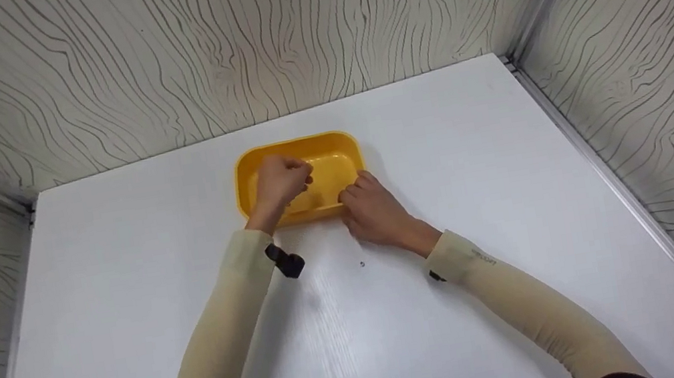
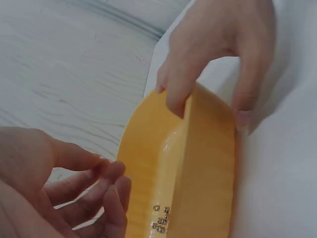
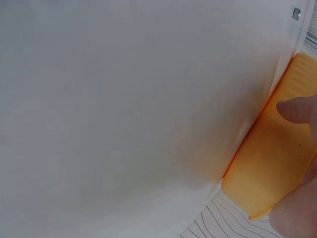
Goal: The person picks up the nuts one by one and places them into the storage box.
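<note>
A yellow plastic bin with rounded corners stands toward the back of the white table. My left hand is over its left half, thumb and index fingertips brought together in the left wrist view. I cannot tell whether a small piece sits between those tips. Several shiny round metal beads, at least one with a hole, lie on the bin's floor below. My right hand grips the bin's near right corner, thumb against the outer wall and fingers over the rim.
A single small metal bead lies on the white table, in front of the bin. Wood-grain panels rise behind the table and along both sides. Black wrist mounts are strapped at the sleeves.
</note>
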`<state>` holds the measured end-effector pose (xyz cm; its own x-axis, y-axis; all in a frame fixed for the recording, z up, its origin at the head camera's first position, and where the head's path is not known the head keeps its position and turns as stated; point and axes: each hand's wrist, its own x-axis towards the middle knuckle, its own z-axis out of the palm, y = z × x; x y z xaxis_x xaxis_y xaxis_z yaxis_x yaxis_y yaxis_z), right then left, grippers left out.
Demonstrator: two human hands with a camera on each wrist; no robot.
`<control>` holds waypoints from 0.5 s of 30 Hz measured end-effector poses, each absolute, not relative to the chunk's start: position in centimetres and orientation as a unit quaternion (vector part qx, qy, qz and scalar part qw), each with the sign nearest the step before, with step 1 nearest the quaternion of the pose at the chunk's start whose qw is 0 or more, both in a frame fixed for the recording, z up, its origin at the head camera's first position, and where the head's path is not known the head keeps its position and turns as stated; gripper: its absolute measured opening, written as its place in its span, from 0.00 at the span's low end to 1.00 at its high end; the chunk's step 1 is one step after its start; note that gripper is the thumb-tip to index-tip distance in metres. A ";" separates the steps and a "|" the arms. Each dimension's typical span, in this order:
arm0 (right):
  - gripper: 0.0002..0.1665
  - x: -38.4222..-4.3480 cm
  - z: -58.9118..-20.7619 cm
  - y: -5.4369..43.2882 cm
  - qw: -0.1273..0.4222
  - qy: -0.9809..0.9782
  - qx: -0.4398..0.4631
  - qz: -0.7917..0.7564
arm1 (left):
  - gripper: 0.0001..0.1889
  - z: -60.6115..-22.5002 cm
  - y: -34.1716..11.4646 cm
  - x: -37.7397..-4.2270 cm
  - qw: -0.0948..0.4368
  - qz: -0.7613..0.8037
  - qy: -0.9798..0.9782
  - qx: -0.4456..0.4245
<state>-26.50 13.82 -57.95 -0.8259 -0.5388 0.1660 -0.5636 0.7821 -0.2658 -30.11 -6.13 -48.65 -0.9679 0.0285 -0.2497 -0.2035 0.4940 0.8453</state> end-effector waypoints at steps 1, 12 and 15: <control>0.12 -26.5 -58.0 13.8 0.043 -0.943 0.293 0.155 | 0.13 -48.7 -6.0 -29.7 0.106 0.493 0.863 -0.034; 0.16 -26.3 -57.9 13.7 0.052 -0.946 0.289 0.139 | 0.08 -50.5 -4.1 -24.1 0.106 0.390 0.902 0.153; 0.11 -26.4 -57.9 13.6 0.052 -0.942 0.295 0.150 | 0.06 -51.3 -3.8 -22.6 0.098 0.331 0.917 0.199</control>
